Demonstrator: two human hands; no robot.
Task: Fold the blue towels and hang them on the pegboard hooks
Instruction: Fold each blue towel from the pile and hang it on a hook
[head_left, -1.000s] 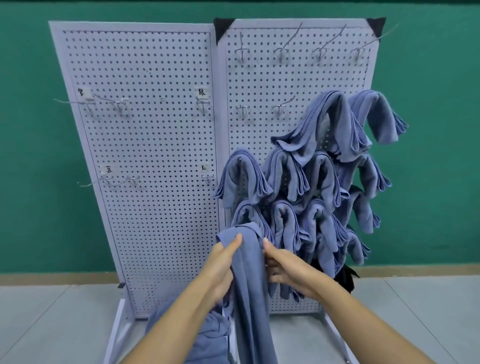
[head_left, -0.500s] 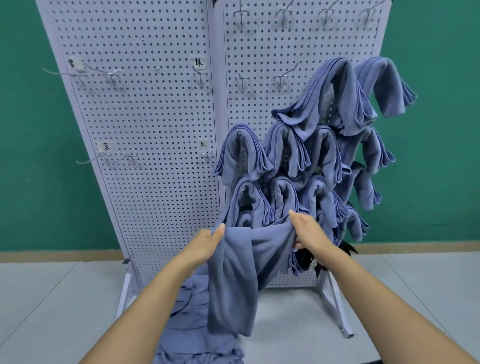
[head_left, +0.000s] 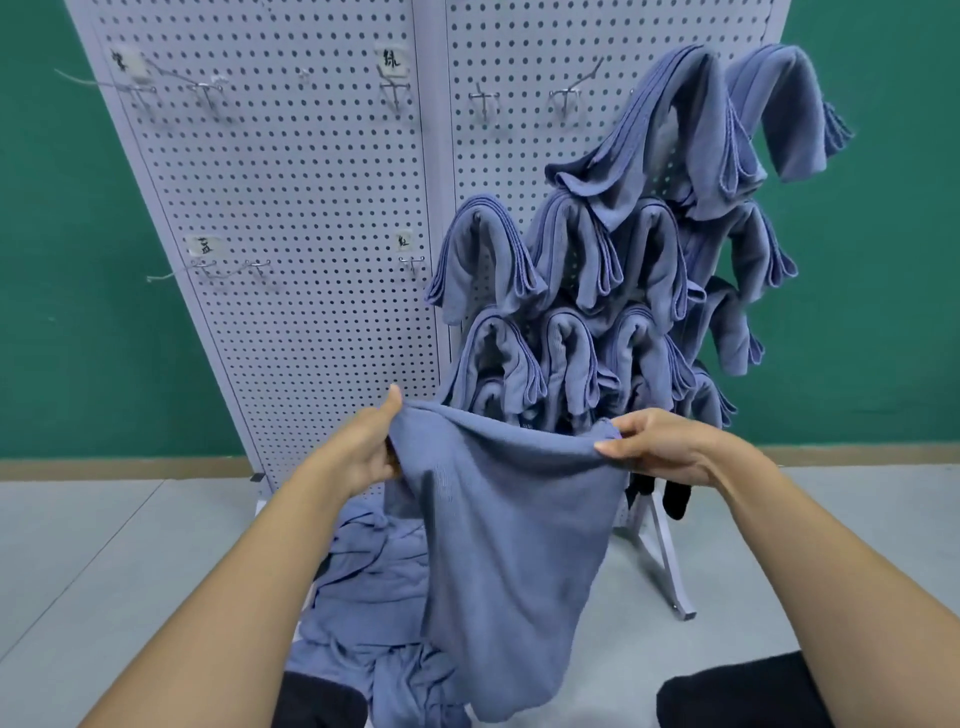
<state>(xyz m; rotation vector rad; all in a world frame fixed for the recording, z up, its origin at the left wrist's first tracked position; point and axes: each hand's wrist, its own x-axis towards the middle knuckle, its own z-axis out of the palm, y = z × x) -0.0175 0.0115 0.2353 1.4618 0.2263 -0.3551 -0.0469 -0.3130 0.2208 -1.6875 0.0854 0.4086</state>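
Note:
A blue towel (head_left: 511, 540) hangs spread between my hands in front of the white pegboard (head_left: 291, 208). My left hand (head_left: 363, 447) grips its upper left corner, thumb raised along the edge. My right hand (head_left: 660, 444) pinches the upper right corner. The towel's lower end drops toward the floor. Several folded blue towels (head_left: 613, 249) hang on hooks across the pegboard's right panel. Bare hooks (head_left: 563, 96) stick out above them and on the left panel.
A heap of loose blue towels (head_left: 363, 587) lies on the grey floor at the pegboard's foot. The stand's white leg (head_left: 667, 561) angles out at the right. My dark-clad knees (head_left: 737, 691) show at the bottom edge. A green wall stands behind.
My hands have moved apart and spread the towel from a narrow bunched strip into a wide sheet. The view has dropped lower and closer to the pegboard.

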